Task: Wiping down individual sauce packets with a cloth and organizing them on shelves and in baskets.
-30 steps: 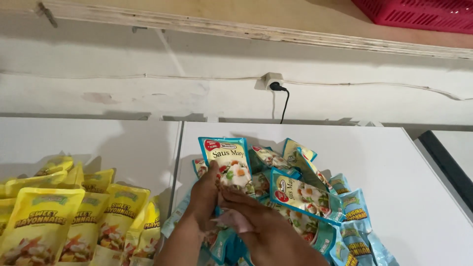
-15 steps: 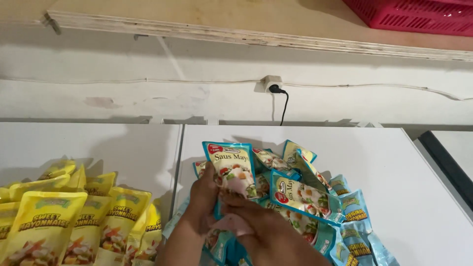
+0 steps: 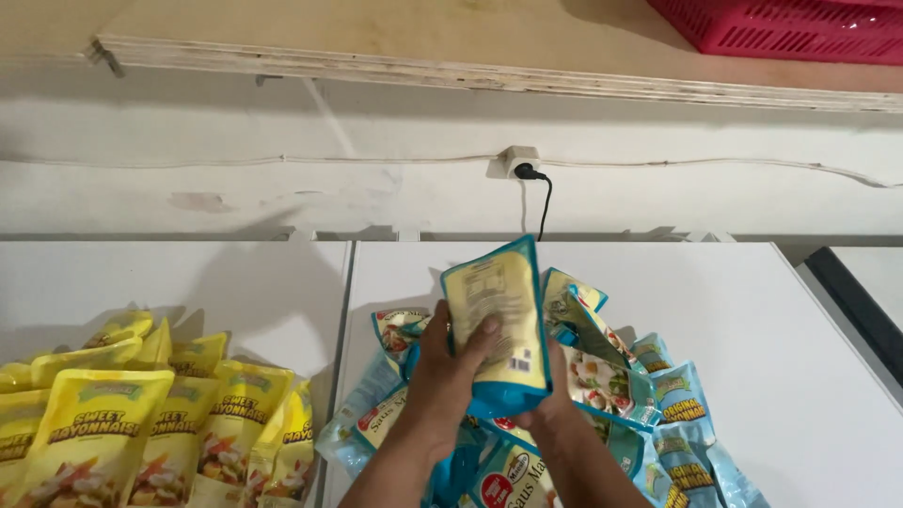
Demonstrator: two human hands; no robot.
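Both hands hold one blue sauce pouch (image 3: 499,315) upright above a heap of blue pouches (image 3: 649,404) on the white table (image 3: 752,320). Its pale back side faces me. My left hand (image 3: 450,372) grips the pouch's left side, with fingers wrapped over its back. My right hand (image 3: 550,400) is mostly hidden behind and under the pouch, holding its lower right corner.
A pile of yellow pouches (image 3: 141,414) lies at the lower left on a second white table (image 3: 169,282). A wall socket with a black plug (image 3: 522,165) sits on the white wall behind. Overhead are a wooden shelf (image 3: 470,56) and a red crate (image 3: 800,28).
The held blue pouch has been turned round, so its pale back faces me instead of the printed front, and it is raised slightly higher.
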